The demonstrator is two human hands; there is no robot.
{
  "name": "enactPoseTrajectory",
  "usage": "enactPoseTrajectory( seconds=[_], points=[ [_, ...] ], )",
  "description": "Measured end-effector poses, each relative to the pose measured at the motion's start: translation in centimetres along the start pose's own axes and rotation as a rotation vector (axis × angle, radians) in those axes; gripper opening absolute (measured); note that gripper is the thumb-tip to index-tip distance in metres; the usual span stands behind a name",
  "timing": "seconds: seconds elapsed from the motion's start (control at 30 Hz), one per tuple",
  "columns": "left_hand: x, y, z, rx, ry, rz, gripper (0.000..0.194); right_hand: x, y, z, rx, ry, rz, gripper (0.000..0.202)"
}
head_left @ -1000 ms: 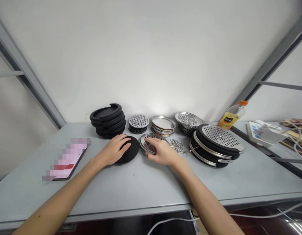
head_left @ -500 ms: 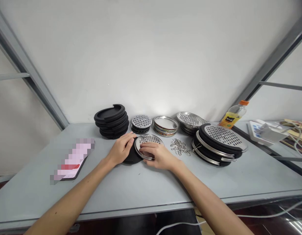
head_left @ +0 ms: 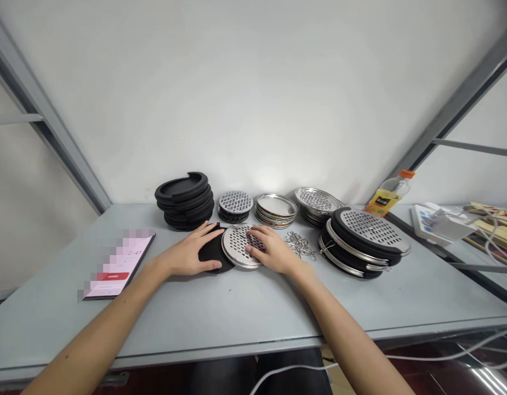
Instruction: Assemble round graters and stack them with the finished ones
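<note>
Silvery perforated disc (head_left: 239, 244), likely stiff, slick; take by rim. Right hand (head_left: 274, 250) atop, pinch unclear; left hand (head_left: 189, 254) spread across black disc (head_left: 210, 252).

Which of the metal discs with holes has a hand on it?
The middle disc, beside the black disc: the right hand has fingers on it. The small back disc, the wide back disc and the big right-side disc are untouched.
</note>
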State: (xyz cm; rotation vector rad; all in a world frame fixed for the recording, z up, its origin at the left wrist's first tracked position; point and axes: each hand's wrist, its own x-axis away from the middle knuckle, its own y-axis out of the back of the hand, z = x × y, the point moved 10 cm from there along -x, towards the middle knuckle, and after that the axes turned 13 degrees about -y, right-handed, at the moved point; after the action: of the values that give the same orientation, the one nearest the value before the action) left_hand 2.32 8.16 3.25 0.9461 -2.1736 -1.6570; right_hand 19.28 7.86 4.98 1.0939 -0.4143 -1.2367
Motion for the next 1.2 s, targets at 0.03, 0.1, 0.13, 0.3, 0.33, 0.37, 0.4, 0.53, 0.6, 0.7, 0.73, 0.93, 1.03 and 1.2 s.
enactPoseTrajectory(
  seconds=[0.03,0.1,0.13,0.3,0.33,0.37,0.4,0.53,0.6,0.7,0.73,0.93,1.03,1.2],
  points=[
    [0.0,0.0,-0.1,0.007,-0.009,-0.001,0.088,0.0,-0.2,-0.5,0.011,-0.031,0.0,0.041],
    [0.1,0.1,-0.1,0.02,-0.02,-0.006,0.094,0.0,-0.5,-0.8,0.026,-0.055,0.015,0.042],
    [0.0,0.1,-0.1,0.028,-0.021,-0.011,0.096,0.1,-0.6,-0.7,0.034,-0.053,0.019,0.042],
    [-0.4,-0.3,-0.1,0.055,-0.047,-0.054,0.096,0.2,-0.8,0.7,0.056,0.006,0.006,0.043],
    [-0.6,-0.5,-0.3,0.058,-0.055,-0.064,0.098,0.3,-0.9,1.0,0.058,0.021,0.003,0.044],
    [-0.8,-0.6,-0.6,0.062,-0.064,-0.08,0.102,0.3,-1.0,1.3,0.059,0.037,0.003,0.044],
    [-1.0,-0.7,-0.8,0.066,-0.07,-0.099,0.106,0.3,-1.1,1.5,0.057,0.052,0.005,0.044],
    [-1.6,-1.2,-2.0,0.061,-0.119,-0.092,0.099,0.3,-1.1,1.6,0.03,0.067,0.015,0.045],
    [-1.6,-1.3,-2.2,0.044,-0.131,-0.062,0.092,0.3,-1.0,1.4,0.02,0.054,0.02,0.046],
    [-1.2,-1.1,-1.8,0.007,-0.122,-0.032,0.088,0.2,-1.0,1.0,0.025,0.046,0.028,0.046],
    [-1.0,-0.9,-1.5,-0.003,-0.109,-0.029,0.088,0.2,-0.9,1.0,0.032,0.044,0.028,0.045],
    [-0.3,-0.9,-0.4,0.013,-0.028,-0.012,0.087,0.1,-0.5,0.3,0.076,-0.006,0.005,0.044],
    [-0.4,-0.8,-0.7,0.011,-0.033,-0.013,0.086,0.1,-0.4,0.3,0.087,-0.011,-0.01,0.043],
    [-0.4,-1.0,-0.6,-0.011,-0.015,-0.018,0.086,0.2,-0.5,0.6,0.095,-0.007,-0.026,0.042]
  ],
)
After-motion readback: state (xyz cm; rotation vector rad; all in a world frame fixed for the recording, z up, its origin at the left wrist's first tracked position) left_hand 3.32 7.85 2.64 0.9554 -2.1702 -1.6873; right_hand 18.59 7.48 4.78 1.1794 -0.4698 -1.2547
